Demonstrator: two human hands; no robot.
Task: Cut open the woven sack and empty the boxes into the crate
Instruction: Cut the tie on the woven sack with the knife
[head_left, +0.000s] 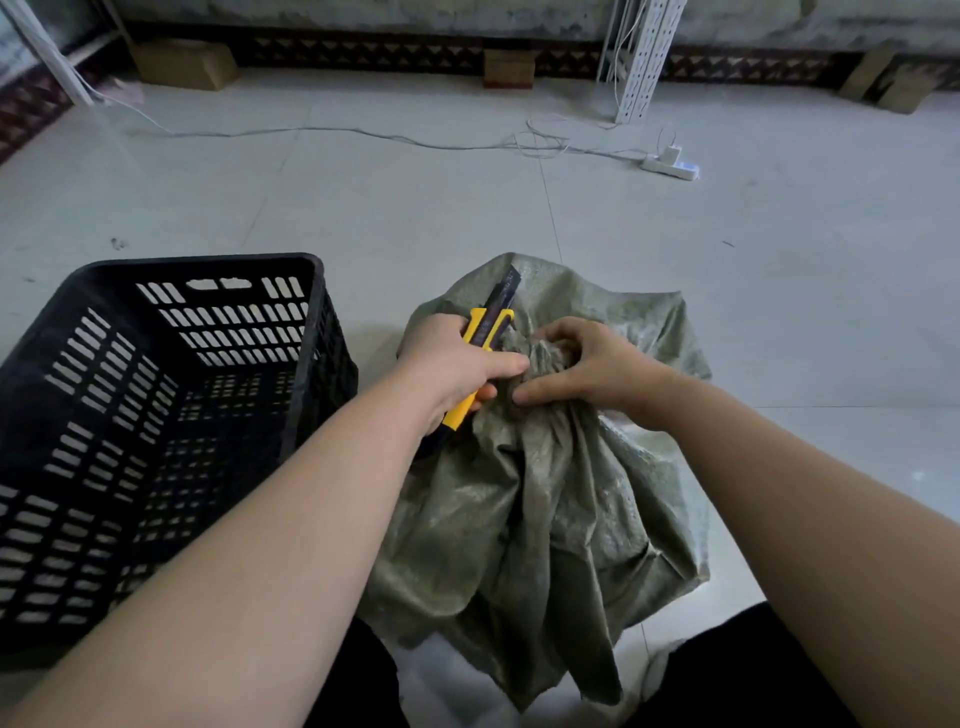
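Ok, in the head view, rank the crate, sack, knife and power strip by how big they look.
1. crate, cut off at the left edge
2. sack, close to the crate, so that order is unsure
3. knife, partly hidden in the left hand
4. power strip, also farthest away

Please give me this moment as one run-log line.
left hand: grips yellow utility knife | right hand: pinches gathered neck of green woven sack | sack: uncut | black crate: empty, left of sack
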